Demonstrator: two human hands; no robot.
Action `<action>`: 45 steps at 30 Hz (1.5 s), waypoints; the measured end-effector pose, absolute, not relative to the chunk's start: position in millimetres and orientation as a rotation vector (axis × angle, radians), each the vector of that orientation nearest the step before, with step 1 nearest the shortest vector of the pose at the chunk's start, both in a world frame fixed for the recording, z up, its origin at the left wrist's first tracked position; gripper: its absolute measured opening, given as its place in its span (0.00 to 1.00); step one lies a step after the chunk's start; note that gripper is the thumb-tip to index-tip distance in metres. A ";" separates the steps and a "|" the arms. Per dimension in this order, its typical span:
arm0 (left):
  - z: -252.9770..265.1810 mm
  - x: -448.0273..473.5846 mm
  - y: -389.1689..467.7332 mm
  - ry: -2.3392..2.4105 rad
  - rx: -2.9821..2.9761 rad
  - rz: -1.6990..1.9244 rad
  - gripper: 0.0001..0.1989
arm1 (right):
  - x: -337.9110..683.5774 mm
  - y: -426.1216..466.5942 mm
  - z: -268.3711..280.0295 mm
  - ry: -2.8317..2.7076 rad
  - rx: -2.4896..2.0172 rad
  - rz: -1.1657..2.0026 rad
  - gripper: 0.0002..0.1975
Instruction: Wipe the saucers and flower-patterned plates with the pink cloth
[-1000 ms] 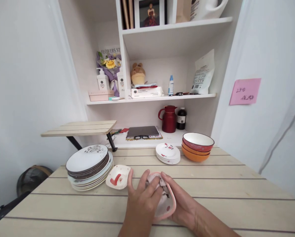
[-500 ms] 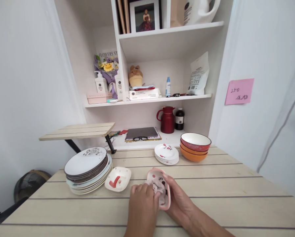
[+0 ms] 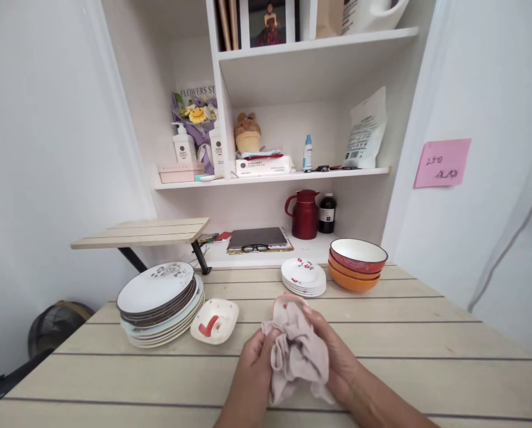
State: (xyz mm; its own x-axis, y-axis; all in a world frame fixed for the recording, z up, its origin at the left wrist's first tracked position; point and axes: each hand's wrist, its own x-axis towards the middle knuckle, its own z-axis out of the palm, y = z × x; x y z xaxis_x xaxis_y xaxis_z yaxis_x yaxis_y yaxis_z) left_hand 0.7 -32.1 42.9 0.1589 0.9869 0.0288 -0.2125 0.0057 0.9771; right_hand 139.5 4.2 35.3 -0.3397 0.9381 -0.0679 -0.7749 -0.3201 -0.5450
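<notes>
A crumpled pale pink cloth [image 3: 299, 356] is pinched in my left hand [image 3: 257, 359] and hangs over the front of a small pink-rimmed dish [image 3: 289, 299]. My right hand [image 3: 337, 351] grips that dish by its right side, thumb near the rim. Most of the dish is covered by the cloth; only its upper edge shows. To the left of my hands, a small square dish [image 3: 214, 321] with a red mark lies on the table, beside a tall stack of plates [image 3: 156, 291].
Small flowered plates [image 3: 304, 274] are stacked beyond my hands, with nested bowls [image 3: 357, 261] to their right. Behind the wooden table [image 3: 403, 339] stand shelves holding a red jug [image 3: 305, 215], a dark bottle [image 3: 327, 213] and a laptop [image 3: 257, 238]. A raised wooden stand [image 3: 141, 232] is at the left.
The cloth, bunched inside the dish before, now spreads over its front and hides the inside. My left hand has drawn back slightly, holding the cloth's edge. The view has shifted a little.
</notes>
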 end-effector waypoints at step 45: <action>28.6 -3.4 -30.0 1.137 2.483 1.327 0.29 | 133.0 -18.2 72.3 -0.618 -0.584 2.089 0.25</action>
